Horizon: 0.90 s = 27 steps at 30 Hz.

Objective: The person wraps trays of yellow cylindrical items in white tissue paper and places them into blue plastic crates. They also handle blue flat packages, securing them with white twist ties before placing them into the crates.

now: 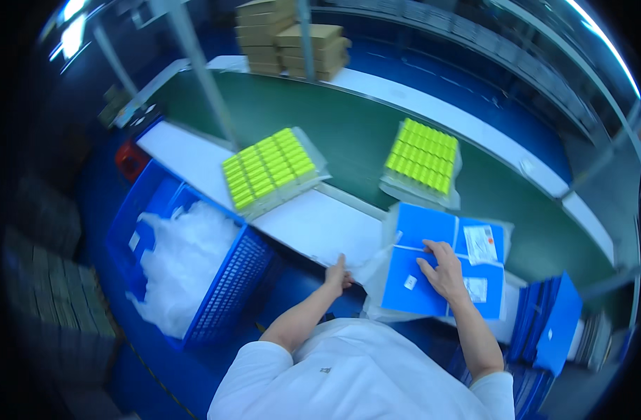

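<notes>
A blue sheet bundle (418, 290) lies at the table edge in front of me, bound crosswise with pale strap and with clear plastic film sticking out around it. My right hand (444, 271) rests on top of it, fingers apart, holding nothing. Two small bags with printed paper (480, 245) and a little white label (410, 282) lie on its surface. To the left of the bundle, my left hand (339, 274) is at the white table's front edge with its fingers curled. A whitish plastic strip (376, 261) runs from the bundle toward them; what they grip is unclear.
Two blocks of yellow-green cylinders, left (270, 168) and right (422, 157), sit beyond on the green conveyor (348, 129) and table. A blue crate (229, 287) with white film (180, 266) stands left. Blue folded sheets (562, 322) stand right; cartons (310, 45) are stacked behind.
</notes>
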Each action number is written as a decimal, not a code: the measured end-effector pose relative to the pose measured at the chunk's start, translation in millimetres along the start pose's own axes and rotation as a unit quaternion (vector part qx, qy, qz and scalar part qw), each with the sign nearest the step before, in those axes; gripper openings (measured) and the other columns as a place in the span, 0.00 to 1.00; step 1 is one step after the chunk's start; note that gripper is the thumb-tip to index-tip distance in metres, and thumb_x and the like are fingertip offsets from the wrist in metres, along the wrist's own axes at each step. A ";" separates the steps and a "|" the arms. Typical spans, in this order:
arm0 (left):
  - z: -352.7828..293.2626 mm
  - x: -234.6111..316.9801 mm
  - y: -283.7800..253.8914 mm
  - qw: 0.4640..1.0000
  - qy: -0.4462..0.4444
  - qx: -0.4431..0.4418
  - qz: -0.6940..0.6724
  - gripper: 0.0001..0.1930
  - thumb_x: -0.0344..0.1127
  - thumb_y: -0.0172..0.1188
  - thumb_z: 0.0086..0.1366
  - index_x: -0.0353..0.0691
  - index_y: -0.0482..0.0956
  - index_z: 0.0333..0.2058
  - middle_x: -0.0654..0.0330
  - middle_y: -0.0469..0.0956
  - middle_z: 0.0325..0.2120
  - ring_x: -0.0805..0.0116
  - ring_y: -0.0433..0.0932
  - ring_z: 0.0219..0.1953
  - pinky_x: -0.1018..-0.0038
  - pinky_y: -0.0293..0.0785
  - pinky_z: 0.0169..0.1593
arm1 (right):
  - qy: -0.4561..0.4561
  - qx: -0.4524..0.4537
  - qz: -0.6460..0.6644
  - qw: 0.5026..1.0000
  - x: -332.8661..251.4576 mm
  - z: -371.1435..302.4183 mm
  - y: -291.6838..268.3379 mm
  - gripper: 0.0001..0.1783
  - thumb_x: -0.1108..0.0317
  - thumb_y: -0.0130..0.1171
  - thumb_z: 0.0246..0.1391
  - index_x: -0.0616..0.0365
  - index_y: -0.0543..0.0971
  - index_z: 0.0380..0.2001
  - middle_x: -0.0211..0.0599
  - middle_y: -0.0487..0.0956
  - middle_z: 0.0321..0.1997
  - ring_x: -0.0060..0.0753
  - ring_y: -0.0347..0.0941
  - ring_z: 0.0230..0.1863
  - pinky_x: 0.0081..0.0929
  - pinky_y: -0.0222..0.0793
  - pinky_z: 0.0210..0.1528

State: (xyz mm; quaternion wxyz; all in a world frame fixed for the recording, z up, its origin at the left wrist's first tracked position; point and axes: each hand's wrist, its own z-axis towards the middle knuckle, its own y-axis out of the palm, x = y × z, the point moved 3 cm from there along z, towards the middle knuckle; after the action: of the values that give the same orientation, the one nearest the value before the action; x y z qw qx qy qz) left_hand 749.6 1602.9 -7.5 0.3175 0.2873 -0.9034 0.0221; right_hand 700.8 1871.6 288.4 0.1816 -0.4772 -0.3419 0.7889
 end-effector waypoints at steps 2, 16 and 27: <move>1.7 25.7 -6.3 0.998 0.053 0.038 -0.013 0.33 0.66 0.55 0.67 0.33 0.72 0.41 0.53 0.77 0.28 0.61 0.80 0.22 0.72 0.73 0.18 | -0.034 0.046 -0.098 0.994 4.9 -42.2 -17.6 0.22 0.70 0.69 0.49 0.58 0.79 0.49 0.40 0.79 0.45 0.45 0.75 0.50 0.39 0.69 0.54; -47.2 139.9 185.6 0.884 0.234 -0.405 0.025 0.24 0.44 0.52 0.72 0.35 0.68 0.59 0.55 0.73 0.51 0.65 0.72 0.53 0.66 0.64 0.62 | 0.131 0.188 -0.182 0.956 59.8 -119.1 -61.4 0.16 0.67 0.64 0.53 0.56 0.80 0.46 0.38 0.79 0.52 0.43 0.73 0.56 0.40 0.63 0.58; -142.6 69.1 117.6 0.767 0.292 -0.521 0.233 0.33 0.42 0.54 0.68 0.31 0.56 0.65 0.47 0.61 0.62 0.57 0.61 0.64 0.61 0.54 0.69 | 0.578 0.081 -0.088 0.807 -11.1 -83.4 -4.0 0.17 0.53 0.66 0.53 0.55 0.83 0.20 0.35 0.80 0.33 0.42 0.75 0.50 0.46 0.67 0.54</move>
State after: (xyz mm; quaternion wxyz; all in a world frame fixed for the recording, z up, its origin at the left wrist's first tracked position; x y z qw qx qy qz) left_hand 723.2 1697.8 163.5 0.6518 -0.1624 -0.6791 -0.2959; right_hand 779.1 1898.1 272.3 0.4521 -0.7968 -0.1489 0.3724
